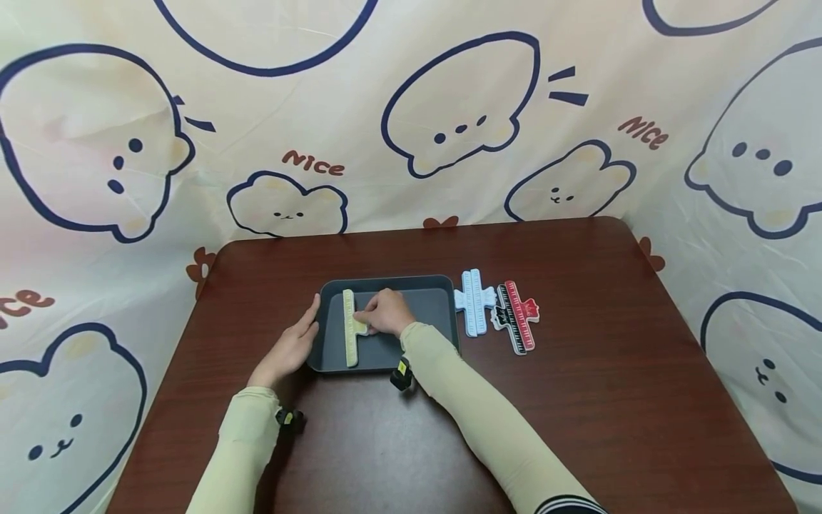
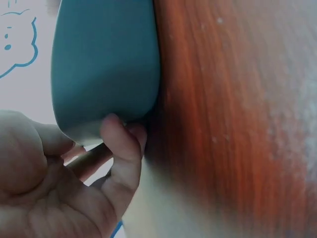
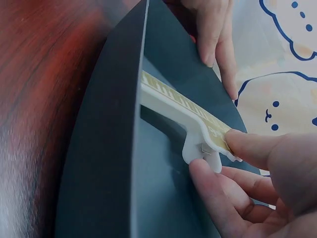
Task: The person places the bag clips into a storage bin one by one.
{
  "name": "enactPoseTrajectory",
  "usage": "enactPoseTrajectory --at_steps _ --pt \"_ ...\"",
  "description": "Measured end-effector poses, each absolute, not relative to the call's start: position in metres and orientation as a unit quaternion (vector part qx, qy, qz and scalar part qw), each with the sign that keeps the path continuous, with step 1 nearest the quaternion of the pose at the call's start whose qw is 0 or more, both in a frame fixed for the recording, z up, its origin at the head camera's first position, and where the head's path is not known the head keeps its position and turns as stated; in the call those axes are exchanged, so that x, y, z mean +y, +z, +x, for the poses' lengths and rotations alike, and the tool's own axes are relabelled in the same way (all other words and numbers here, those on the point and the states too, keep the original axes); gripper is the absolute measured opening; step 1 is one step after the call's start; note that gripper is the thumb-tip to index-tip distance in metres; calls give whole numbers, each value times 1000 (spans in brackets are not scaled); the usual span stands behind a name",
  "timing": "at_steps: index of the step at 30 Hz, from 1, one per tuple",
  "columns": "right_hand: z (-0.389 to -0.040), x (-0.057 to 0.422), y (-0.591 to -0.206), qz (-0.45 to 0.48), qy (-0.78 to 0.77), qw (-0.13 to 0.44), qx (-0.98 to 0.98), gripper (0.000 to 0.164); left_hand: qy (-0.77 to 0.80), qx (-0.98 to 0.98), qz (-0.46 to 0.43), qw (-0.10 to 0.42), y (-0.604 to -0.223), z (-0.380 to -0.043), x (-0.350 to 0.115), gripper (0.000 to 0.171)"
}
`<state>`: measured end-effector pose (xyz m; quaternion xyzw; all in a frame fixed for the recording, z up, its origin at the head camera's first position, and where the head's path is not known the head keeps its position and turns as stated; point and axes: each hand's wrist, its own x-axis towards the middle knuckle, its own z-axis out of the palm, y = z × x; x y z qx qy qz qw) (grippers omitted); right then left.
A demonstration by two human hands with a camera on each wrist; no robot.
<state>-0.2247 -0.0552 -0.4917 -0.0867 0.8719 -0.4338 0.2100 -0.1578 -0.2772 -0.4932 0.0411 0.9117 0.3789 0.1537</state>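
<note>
A dark grey rectangular tray point(image 1: 385, 368) lies on the table. At its left end, my left hand point(image 1: 292, 350) holds the rim, its fingers against the outer wall point(image 2: 106, 64). Inside the tray is a long yellow-and-white ruler clip point(image 1: 349, 328) with printed ruler marks. My right hand point(image 1: 388, 313) pinches the clip's short handle between thumb and fingers point(image 3: 210, 191). From the right wrist, the clip point(image 3: 173, 101) shows its white side, and the near tray wall hides its far end.
Right of the tray lie a light blue ruler clip point(image 1: 474, 303), a black-and-white one point(image 1: 510, 321) and a red one point(image 1: 520, 314), the last two side by side. Brown wooden table point(image 1: 610, 400) surrounds them; a cartoon-printed cloth point(image 1: 359, 200) hangs behind it.
</note>
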Motion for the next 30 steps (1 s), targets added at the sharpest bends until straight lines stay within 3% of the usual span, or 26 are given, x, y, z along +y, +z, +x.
enactPoseTrajectory --at_steps 30 --pt "-219 -82 -491 -101 -412 189 886 20 394 903 56 162 -501 -156 -287 61"
